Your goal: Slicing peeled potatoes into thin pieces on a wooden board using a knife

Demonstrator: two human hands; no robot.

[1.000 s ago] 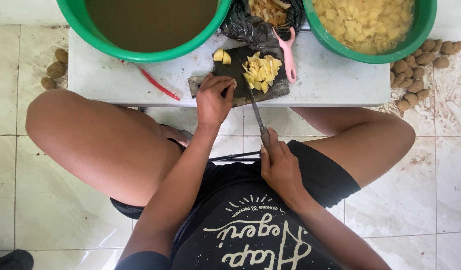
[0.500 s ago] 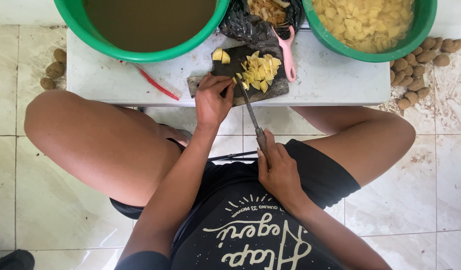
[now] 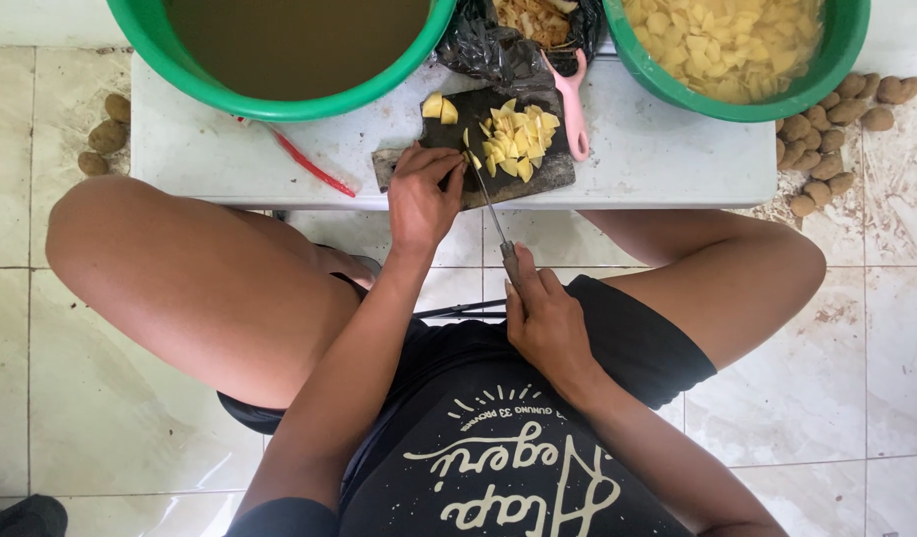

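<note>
With left hand [image 3: 422, 204] curled narrow, pins a potato piece [image 3: 470, 159] at the near-left part of the dark cutting board [image 3: 553, 177], and with right hand [image 3: 546, 323] closed around the handle holds the knife [image 3: 488, 204], blade slanting over the board's near edge to that piece. Looks like mid-slicing, calling next for a short straight cut just clear of the fingertips. Leaves little room: green basin of murky water [image 3: 160, 45] and green basin of slices [image 3: 848, 45] crowding the far side of the white table [image 3: 677, 149], board close to the near table edge, cut slices [image 3: 518, 134] heaped on its far right, pink peeler [image 3: 575, 114] just beside it.
</note>
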